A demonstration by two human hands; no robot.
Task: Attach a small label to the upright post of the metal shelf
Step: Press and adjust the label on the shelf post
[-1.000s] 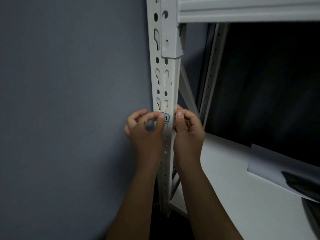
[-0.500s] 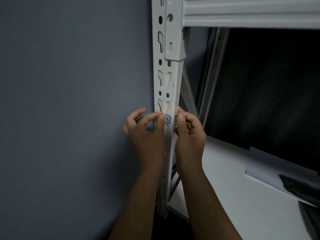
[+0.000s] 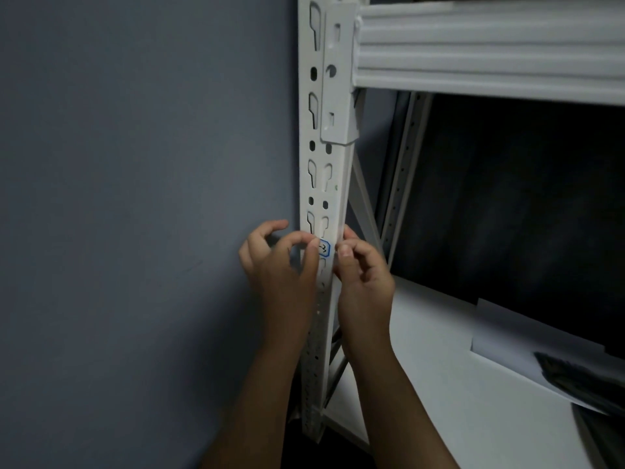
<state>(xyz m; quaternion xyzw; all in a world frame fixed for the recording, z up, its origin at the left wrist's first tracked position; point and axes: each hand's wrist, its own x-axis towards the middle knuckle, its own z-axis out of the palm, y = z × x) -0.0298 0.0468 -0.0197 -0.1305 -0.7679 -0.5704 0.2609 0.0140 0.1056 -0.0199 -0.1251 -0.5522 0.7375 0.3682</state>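
A white slotted upright post (image 3: 324, 184) of the metal shelf runs down the middle of the view. A small white label (image 3: 324, 248) with a blue border and dark writing sits on the post's front face. My left hand (image 3: 282, 269) is at the post's left side, its thumb tip pressing the label's left edge. My right hand (image 3: 363, 282) is at the post's right edge, its thumb beside the label's right edge and its fingers curled behind the post.
A grey wall (image 3: 135, 198) fills the left. A white horizontal beam (image 3: 490, 49) joins the post at the top right. Below lies a white shelf board (image 3: 439, 384) with a paper sheet (image 3: 527, 346) and a dark object (image 3: 581, 377) on it.
The view has tilted down slightly, so the post and beam sit lower in frame. Both hands stay at the label with barely any movement.
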